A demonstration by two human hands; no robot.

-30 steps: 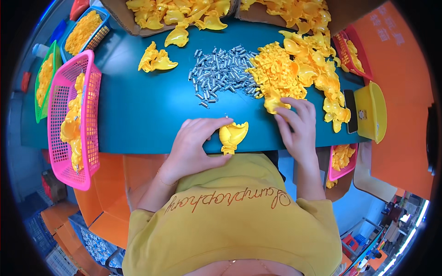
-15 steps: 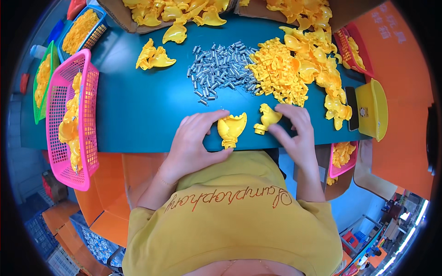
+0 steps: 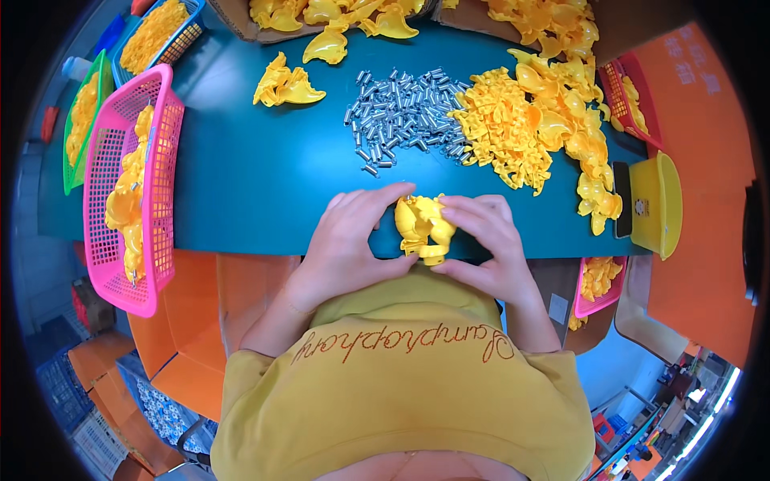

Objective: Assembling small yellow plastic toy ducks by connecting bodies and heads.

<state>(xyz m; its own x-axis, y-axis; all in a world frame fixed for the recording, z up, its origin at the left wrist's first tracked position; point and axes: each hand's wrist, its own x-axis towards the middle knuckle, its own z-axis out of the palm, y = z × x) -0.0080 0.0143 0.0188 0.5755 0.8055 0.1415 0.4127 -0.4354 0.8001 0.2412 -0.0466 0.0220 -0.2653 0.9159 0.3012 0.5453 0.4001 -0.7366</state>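
Note:
Close to the table's near edge, my left hand (image 3: 346, 244) grips a hollow yellow plastic shell half (image 3: 407, 223) between thumb and fingers. My right hand (image 3: 491, 247) pinches a second yellow plastic piece (image 3: 439, 231), which has a round knob at its lower end. The two pieces meet or nearly meet between my hands; fingers cover part of both. Just beyond lies a pile of small silver metal springs (image 3: 409, 112). Beside it on the right is a heap of small yellow plastic parts (image 3: 501, 128).
Larger yellow shells (image 3: 589, 152) spread along the right. A yellow tub (image 3: 656, 204) and a red basket (image 3: 654, 104) stand at the right edge. At left are a pink basket (image 3: 150, 208), a green basket (image 3: 100, 104) and a blue basket (image 3: 186, 40). Loose shells (image 3: 289, 86) lie further back.
My right hand has moved left with its yellow piece, bringing it up against or beside the shell in my left hand. The whole view has shifted slightly.

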